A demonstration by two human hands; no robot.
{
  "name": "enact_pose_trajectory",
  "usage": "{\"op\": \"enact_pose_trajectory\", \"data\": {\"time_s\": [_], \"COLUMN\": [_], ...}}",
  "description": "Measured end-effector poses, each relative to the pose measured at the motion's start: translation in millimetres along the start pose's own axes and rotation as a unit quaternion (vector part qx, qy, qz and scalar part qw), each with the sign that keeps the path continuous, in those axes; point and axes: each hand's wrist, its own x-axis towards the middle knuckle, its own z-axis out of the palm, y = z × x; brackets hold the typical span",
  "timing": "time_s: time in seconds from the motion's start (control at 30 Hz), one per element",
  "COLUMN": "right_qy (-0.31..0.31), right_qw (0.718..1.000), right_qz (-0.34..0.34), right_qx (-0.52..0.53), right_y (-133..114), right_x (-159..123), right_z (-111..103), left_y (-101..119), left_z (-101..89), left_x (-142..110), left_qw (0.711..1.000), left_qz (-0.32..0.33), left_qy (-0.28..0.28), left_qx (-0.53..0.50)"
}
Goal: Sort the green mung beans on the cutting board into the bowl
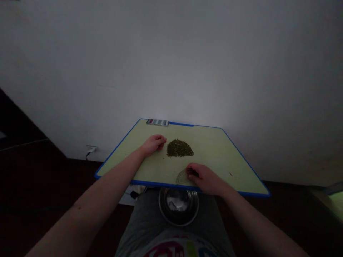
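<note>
A loose pile of small dark-green grains that look like mung beans lies on the pale table top. My left hand is just left of the pile, its fingers curled and pressed together; anything inside them is too small to make out. Closer to the front edge, my right hand rests with fingers bent toward the thumb. It partly covers a protractor shape, which could be printed or loose. Below that edge, a shiny metal bowl sits on my lap, with some dark bits at its bottom.
A phone with its screen lit lies at the back left edge. One small brown sliver is on the right side of the table. Behind stands a plain wall, with a plugged-in socket low on the left.
</note>
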Motion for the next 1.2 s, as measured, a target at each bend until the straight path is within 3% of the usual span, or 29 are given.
{"op": "enact_pose_trajectory", "data": {"time_s": [0.47,0.8,1.2], "right_qy": [0.036,0.118,0.121], "right_qw": [0.999,0.981,0.978], "right_qz": [0.025,0.063,0.004], "right_qx": [-0.015,-0.144,-0.17], "right_y": [-1.2,-9.6,-14.7], "right_x": [-0.3,54.9,82.5], "right_z": [3.7,23.4,34.6], "left_y": [0.4,0.2,-0.2], "left_z": [0.1,-0.2,-1.5], "left_x": [0.1,-0.2,0.3], "left_qw": [1.0,1.0,1.0], "left_qz": [-0.001,-0.003,0.005], "left_qy": [0.003,0.005,-0.003], "left_qx": [-0.004,-0.014,-0.012]}}
